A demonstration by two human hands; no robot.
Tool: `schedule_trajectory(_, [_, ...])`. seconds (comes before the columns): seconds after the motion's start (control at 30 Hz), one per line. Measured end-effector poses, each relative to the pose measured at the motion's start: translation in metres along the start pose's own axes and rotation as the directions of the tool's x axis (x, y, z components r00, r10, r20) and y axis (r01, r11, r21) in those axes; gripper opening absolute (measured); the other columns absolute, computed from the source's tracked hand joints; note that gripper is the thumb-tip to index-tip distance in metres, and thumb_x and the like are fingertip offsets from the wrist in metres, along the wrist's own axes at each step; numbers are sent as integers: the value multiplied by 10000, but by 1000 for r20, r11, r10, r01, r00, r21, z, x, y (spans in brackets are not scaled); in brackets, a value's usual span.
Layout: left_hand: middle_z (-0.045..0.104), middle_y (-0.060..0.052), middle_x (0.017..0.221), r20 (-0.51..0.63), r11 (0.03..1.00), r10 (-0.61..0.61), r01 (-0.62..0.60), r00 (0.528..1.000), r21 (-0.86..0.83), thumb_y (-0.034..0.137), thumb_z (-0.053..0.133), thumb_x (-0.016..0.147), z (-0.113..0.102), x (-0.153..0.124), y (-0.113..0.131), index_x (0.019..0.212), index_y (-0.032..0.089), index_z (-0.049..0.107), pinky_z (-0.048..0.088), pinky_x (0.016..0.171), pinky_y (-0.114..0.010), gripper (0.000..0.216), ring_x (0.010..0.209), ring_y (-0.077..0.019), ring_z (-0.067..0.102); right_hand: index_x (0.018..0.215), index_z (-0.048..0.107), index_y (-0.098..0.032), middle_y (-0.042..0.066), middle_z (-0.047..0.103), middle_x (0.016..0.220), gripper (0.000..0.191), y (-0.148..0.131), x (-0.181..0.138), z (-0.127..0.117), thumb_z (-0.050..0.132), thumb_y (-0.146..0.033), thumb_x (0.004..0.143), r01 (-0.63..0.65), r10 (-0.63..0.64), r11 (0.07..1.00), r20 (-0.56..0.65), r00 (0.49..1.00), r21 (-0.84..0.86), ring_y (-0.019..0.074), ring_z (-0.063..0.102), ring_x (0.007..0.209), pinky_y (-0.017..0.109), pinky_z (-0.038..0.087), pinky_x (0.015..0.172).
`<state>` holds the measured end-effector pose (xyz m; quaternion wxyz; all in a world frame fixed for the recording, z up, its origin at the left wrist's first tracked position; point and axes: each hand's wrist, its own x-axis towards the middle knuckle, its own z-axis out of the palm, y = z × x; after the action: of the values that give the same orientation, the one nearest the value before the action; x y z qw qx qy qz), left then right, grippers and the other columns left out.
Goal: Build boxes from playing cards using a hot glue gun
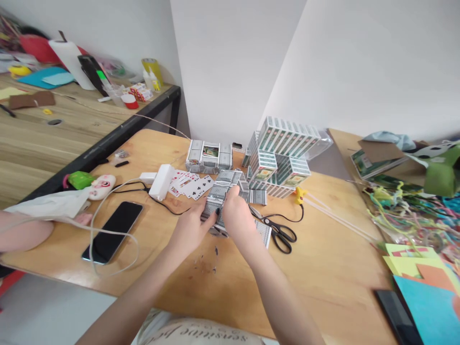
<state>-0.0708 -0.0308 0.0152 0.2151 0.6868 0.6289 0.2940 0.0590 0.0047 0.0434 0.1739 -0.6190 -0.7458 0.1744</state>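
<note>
A small house-like model made of grey-backed playing cards [226, 177] lies on the table between my hands. At its near left side, my left hand [190, 226] is closed on it with thumb and fingers. My right hand [237, 213] is curled into a fist shape against the model's right part; whatever its fingers pinch is hidden behind the hand. Behind the model are a box-shaped build of cards [209, 157] and a fan of face-up playing cards [190, 184]. Black-handled scissors [282, 235] lie right of my right hand, their blades partly covered by cards.
Stacked card boxes [283, 139] rise at the back right. A yellow-tipped glue gun [300, 194] has its cable trailing across the table. To the left are a white power adapter [161, 182], a phone [113, 232] and a looped white cable [136, 242]. Coloured paper [424, 297] lies right.
</note>
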Motion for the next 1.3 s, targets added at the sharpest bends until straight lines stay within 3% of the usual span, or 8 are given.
schedule_trajectory(0.17, [693, -74, 906, -4, 1000, -28, 28, 1000, -7, 363, 464, 844, 0, 1, 2, 1046, 160, 598, 487, 700, -293, 316, 830, -216, 646, 931, 412, -173, 76, 589, 638, 191, -6, 4, -2, 337, -49, 807, -118, 118, 993, 9, 993, 3, 227, 595, 563, 278, 353, 471])
schedule_trajectory(0.37, [702, -52, 855, -44, 998, -55, 54, 998, -17, 377, 515, 816, 2, 1, 3, 1032, 175, 610, 488, 656, -270, 311, 767, -199, 655, 880, 399, -218, -19, 533, 591, 46, 11, 5, -3, 381, -253, 856, -137, 202, 920, -143, 969, 367, 179, 536, 547, 252, 364, 522])
schedule_trajectory(0.47, [705, -52, 873, -62, 999, -37, 36, 997, -27, 359, 526, 811, 3, 0, 4, 1043, 184, 610, 497, 676, -264, 302, 778, -194, 659, 872, 464, -209, -7, 568, 644, 208, 32, -2, -8, 445, -415, 848, -144, 176, 819, -3, 984, 555, 161, 552, 611, 245, 402, 567])
schedule_trajectory(0.53, [706, -53, 887, -62, 999, -28, 26, 998, -28, 359, 523, 812, 4, 0, 4, 1067, 187, 604, 503, 697, -265, 318, 793, -194, 660, 830, 520, -201, -2, 567, 669, 289, 47, -10, -10, 448, -480, 842, -143, 72, 764, 138, 988, 629, 148, 535, 637, 238, 408, 574])
schedule_trajectory(0.67, [707, -72, 908, -41, 998, -59, 59, 997, 9, 390, 531, 802, 3, 0, 6, 1146, 157, 581, 506, 724, -285, 418, 819, -209, 659, 697, 527, -179, -36, 481, 616, 351, 68, -24, -9, 556, -520, 777, -159, -111, 663, 307, 945, 731, 102, 437, 559, 220, 362, 527])
schedule_trajectory(0.8, [707, -84, 920, -11, 998, -70, 70, 997, 5, 390, 530, 803, 1, 0, 7, 1181, 136, 567, 507, 733, -290, 457, 831, -213, 657, 695, 543, -163, -43, 454, 595, 353, 72, -25, -13, 606, -506, 745, -229, -103, 600, 358, 928, 767, 81, 388, 517, 208, 310, 477])
schedule_trajectory(1.1, [708, -68, 918, 14, 998, -44, 45, 999, -39, 386, 516, 818, -1, 0, 5, 1170, 172, 573, 509, 715, -281, 416, 796, -201, 662, 620, 587, -159, -47, 493, 503, 278, 63, 1, -31, 663, -420, 675, -278, -58, 674, 425, 904, 685, 72, 384, 436, 201, 281, 421])
schedule_trajectory(1.3, [710, -60, 903, 15, 997, -40, 41, 999, -59, 388, 522, 815, -1, 2, 4, 1145, 178, 584, 508, 683, -272, 396, 771, -197, 661, 611, 590, -163, -46, 514, 502, 240, 59, 3, -28, 666, -385, 664, -338, -27, 633, 456, 889, 696, 77, 409, 437, 207, 295, 434])
